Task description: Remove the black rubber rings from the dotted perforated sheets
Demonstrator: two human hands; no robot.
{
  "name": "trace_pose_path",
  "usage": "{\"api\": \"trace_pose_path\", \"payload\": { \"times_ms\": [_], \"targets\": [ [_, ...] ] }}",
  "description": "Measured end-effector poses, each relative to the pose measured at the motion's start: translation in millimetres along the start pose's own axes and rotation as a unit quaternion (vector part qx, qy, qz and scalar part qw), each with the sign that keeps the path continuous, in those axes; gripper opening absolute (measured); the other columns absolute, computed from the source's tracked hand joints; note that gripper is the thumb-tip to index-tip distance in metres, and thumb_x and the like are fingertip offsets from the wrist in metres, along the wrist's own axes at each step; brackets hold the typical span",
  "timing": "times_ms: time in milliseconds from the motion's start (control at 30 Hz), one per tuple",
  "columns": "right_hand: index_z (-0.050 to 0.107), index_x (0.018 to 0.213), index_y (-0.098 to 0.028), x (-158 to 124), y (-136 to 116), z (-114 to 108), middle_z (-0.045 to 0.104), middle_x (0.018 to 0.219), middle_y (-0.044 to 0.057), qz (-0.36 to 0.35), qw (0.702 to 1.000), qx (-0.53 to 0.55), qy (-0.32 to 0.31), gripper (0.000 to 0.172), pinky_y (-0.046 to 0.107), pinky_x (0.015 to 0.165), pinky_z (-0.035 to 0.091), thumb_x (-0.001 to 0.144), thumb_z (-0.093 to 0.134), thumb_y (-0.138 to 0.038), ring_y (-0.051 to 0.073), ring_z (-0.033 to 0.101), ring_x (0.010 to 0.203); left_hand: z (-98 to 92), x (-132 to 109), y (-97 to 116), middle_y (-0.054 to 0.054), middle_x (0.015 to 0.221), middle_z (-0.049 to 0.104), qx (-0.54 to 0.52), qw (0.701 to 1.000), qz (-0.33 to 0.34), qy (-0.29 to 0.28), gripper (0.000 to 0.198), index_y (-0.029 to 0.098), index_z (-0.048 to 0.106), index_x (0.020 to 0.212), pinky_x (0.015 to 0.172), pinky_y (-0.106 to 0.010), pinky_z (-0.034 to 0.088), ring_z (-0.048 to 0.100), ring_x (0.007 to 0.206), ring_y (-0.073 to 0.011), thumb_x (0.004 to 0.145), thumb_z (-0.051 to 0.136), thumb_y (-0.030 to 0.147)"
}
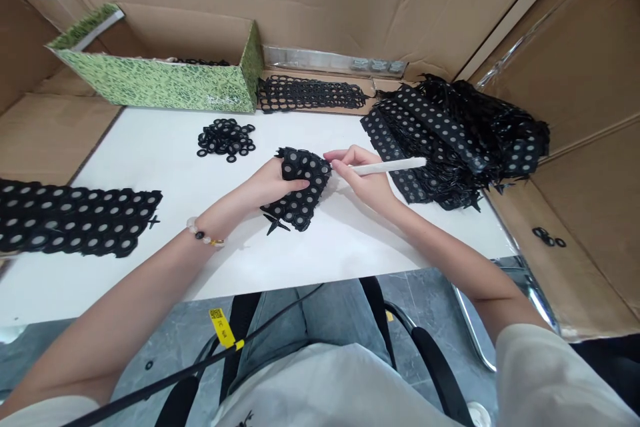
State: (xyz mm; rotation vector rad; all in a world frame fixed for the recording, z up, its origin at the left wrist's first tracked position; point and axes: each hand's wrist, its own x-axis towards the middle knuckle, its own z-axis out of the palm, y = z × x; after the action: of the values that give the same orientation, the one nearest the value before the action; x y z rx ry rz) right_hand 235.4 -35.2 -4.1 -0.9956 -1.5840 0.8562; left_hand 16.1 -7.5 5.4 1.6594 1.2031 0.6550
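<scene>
A bent black rubber sheet with rows of round pale spots (pixel 303 203) is held above the white table. My left hand (pixel 277 183) grips it from the left, thumb lying across its face. At the sheet's upper right edge is my right hand (pixel 367 180), its fingers closed around a white pen-like tool (pixel 395 165). The tool's tip is too small to make out against the sheet. Loose black rubber rings (pixel 226 138) lie in a small heap beyond my left hand.
A green patterned box (pixel 165 83) stands at the back left. Beside it lies a black mesh sheet with open holes (pixel 313 93). Spotted black sheets (pixel 440 127) are piled at the right, and another flat sheet (pixel 70 219) lies left. Cardboard walls (pixel 340 0) surround the table (pixel 225 273).
</scene>
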Motion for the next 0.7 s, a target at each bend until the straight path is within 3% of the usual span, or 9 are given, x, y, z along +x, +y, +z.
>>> {"api": "trace_pose_path", "payload": {
  "times_ms": [200,367,700],
  "targets": [
    [0.057,0.07,-0.022,-4,3,5,0.077,0.101,0.006,0.01,1.0,-0.02,-0.018,0.031,0.04,0.092,0.054,0.089,0.07,-0.043,0.022,0.073,0.1,4.4,0,2,-0.006,0.103,0.08,-0.024,0.999,-0.01,-0.021,0.048,0.017,0.077,0.103,0.093,-0.042,0.056,0.071,0.101,-0.0297,0.061,0.085,0.039],
    [0.055,0.068,-0.022,-6,1,8,0.075,0.098,0.006,0.003,0.999,-0.038,-0.027,0.031,0.037,0.083,0.055,0.088,0.069,-0.04,0.021,0.07,0.096,8.4,2,-3,-0.003,0.089,0.079,-0.014,1.0,0.0,0.01,0.041,0.016,0.077,0.089,0.085,-0.039,0.057,0.072,0.092,-0.0281,0.058,0.086,0.041],
    [0.051,0.07,-0.024,-7,4,9,0.072,0.097,0.006,-0.097,0.985,-0.142,-0.025,0.027,0.038,0.081,0.053,0.092,0.064,-0.033,0.021,0.068,0.093,15.6,-2,-4,-0.007,0.094,0.079,-0.008,0.999,0.018,0.05,0.038,0.014,0.075,0.088,0.086,-0.04,0.056,0.071,0.092,-0.0292,0.062,0.082,0.04]
  ]
}}
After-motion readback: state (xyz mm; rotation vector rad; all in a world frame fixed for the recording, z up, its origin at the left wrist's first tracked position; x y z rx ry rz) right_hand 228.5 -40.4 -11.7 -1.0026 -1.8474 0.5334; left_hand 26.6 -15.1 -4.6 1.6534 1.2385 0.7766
